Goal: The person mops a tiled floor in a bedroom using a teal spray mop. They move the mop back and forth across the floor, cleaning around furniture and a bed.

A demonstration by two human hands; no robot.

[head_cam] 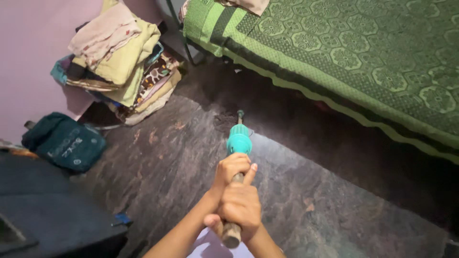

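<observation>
Gripping 1 wooden broom handle (233, 224), both hands clench it, left hand (231, 168) farther along than right hand (239, 206); it points away toward the bed (334, 52).

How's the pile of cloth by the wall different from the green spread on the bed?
The pile of cloth is many folded pieces in mixed colours, stacked unevenly. The green spread is one patterned sheet laid flat, hanging over the bed's edge. The pile sits low by the wall; the spread lies higher. Both are fabric.
</observation>
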